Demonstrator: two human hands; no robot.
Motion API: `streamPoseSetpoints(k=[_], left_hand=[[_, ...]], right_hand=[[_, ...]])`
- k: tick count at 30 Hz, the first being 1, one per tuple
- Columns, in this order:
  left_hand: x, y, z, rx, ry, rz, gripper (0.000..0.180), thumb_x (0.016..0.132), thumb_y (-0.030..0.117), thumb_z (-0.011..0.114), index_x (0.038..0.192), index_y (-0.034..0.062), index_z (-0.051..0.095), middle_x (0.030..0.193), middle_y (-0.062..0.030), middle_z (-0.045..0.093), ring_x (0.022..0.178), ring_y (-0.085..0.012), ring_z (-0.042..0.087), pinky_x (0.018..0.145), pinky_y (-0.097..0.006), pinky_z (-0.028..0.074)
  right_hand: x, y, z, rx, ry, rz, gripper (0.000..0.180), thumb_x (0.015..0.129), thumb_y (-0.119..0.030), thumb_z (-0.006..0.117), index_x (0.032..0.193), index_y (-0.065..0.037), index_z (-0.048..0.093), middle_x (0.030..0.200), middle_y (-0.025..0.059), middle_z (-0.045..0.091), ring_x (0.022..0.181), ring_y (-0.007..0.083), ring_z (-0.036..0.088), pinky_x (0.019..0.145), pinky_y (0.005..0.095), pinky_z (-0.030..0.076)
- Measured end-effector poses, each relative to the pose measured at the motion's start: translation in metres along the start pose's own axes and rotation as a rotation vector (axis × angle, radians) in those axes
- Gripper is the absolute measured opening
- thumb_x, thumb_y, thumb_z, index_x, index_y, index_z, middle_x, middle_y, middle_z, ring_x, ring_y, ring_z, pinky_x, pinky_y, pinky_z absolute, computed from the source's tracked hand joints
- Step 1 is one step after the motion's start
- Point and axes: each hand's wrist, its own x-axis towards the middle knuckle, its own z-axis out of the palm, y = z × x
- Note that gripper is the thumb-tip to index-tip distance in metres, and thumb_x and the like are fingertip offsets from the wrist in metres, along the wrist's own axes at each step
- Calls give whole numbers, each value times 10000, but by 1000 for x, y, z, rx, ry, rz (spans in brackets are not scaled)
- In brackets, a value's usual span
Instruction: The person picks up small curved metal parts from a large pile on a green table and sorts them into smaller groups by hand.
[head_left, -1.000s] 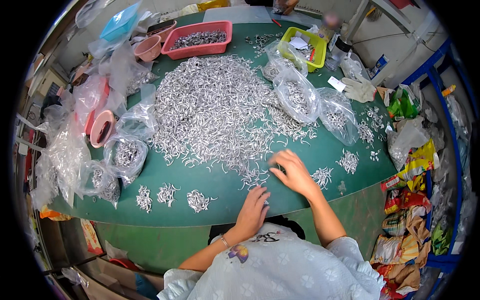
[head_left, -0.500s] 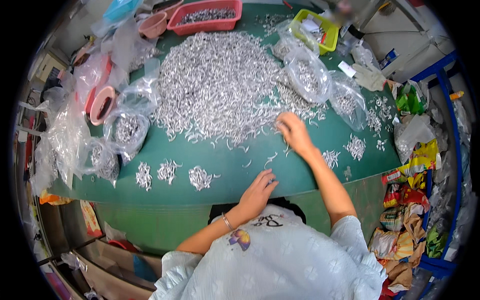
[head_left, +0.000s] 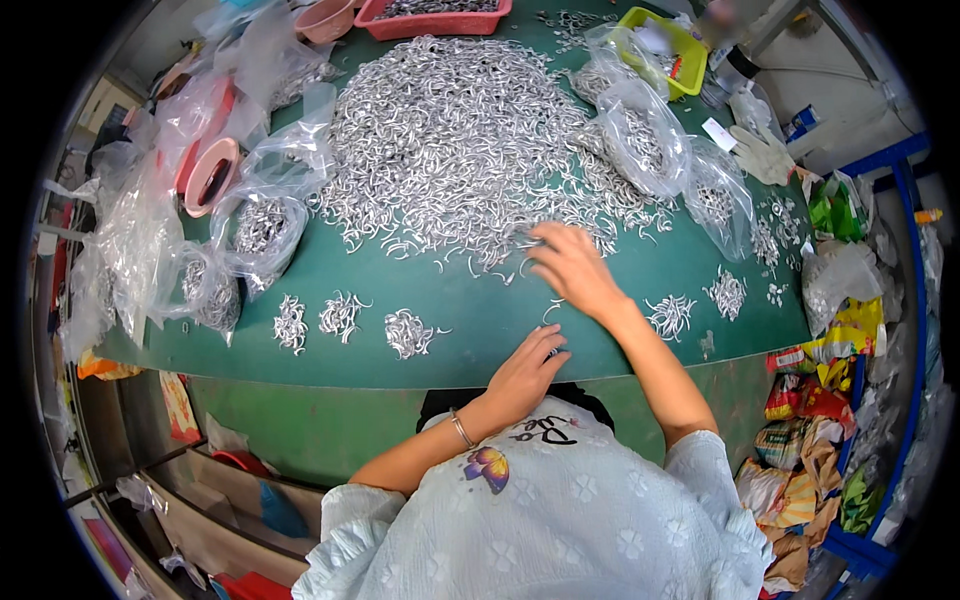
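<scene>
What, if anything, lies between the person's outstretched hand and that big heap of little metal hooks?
Nothing visible does. The right hand already has its fingertips at the near edge of the big heap of metal hooks, with only a few stray hooks on the green table around it.

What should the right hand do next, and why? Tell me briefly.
Probably rake a few pieces back toward the table's near edge: the right hand lies fingers-spread at the big metal pile's fringe, while the left hand waits at that edge.
</scene>
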Motion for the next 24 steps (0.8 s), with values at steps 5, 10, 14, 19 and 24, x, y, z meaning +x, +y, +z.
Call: streamPoseSetpoints(k=[5,10,14,19,24], left_hand=[[-1,0,3,-41,37,-5,257,777,-59,603,1030,-17,626,1163,-157,533,1244,-366,474,1071,-477,385],[-2,1,2,-53,48,8,254,778,-53,608,1028,-15,628,1175,-155,535,1242,-363,477,1084,-485,375],[-1,0,-1,-36,31,8,267,788,-51,594,1051,-16,622,1183,-162,534,1248,-362,472,1090,-489,368],[-5,-1,-4,-31,8,-11,293,793,-56,570,1082,-22,605,1192,-166,530,1254,-362,464,1101,-484,359],[-6,-2,-2,-31,18,-14,305,782,-55,565,1084,-28,601,1173,-164,525,1259,-362,458,1064,-450,390]], right_hand=[[-7,5,-16,-31,222,173,189,771,-47,705,950,-62,647,1105,94,585,1057,298,525,898,409,399],[9,-33,-3,80,103,29,197,767,-116,722,941,-68,644,1001,54,580,967,255,517,839,385,382],[5,-22,8,54,41,45,112,791,-128,706,857,-65,641,926,45,575,912,246,506,788,375,365],[-16,-13,-12,-49,70,252,121,781,-91,718,865,-48,643,929,57,604,892,265,528,776,376,369],[8,-28,-9,22,241,175,154,790,-101,698,922,-42,643,928,78,580,913,274,513,805,389,387]])
